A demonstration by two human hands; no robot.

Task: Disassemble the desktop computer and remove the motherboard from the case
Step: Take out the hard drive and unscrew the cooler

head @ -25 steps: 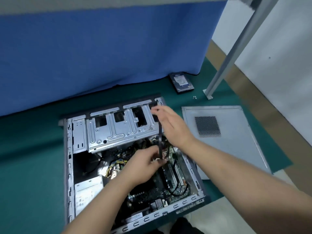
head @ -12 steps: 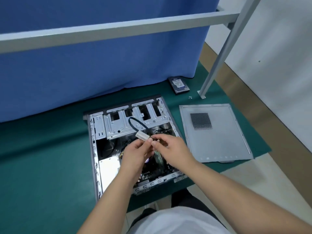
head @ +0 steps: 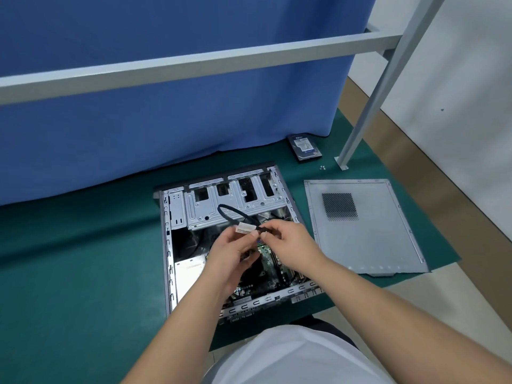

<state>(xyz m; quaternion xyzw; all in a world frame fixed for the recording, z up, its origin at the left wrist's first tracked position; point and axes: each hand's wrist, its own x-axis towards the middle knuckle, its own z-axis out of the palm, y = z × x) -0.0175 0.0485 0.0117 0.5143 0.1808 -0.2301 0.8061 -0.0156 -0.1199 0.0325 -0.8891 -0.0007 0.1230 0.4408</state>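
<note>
Green matting (head: 83,273) covers the bench, with a blue curtain (head: 166,112) hanging behind it and a grey metal frame (head: 194,62) crossing in front of the curtain. On the mat lies the open case (head: 166,245), its drive cage (head: 235,206) at the far end and the motherboard (head: 267,261) still inside, directly beneath the fingers.

Both hands hover above the case, holding a short black cable (head: 230,213). The left hand (head: 231,256) pinches the cable's white label (head: 245,228) between thumb and forefinger. The right hand (head: 291,245) pinches the cable just right of that label, its fingertips almost touching the left ones. From the fingers the cable loops away toward the drive cage and curves back.

Right of the right hand, the removed side panel (head: 365,239) lies flat on the mat, its mesh vent near the far end. Beyond the fingers and to the right, a hard drive (head: 304,147) sits at the foot of the curtain, with small screws (head: 322,167) just beside it, near the frame's foot (head: 341,161). Below the forearms, a white shirt (head: 291,358) fills the near edge.
</note>
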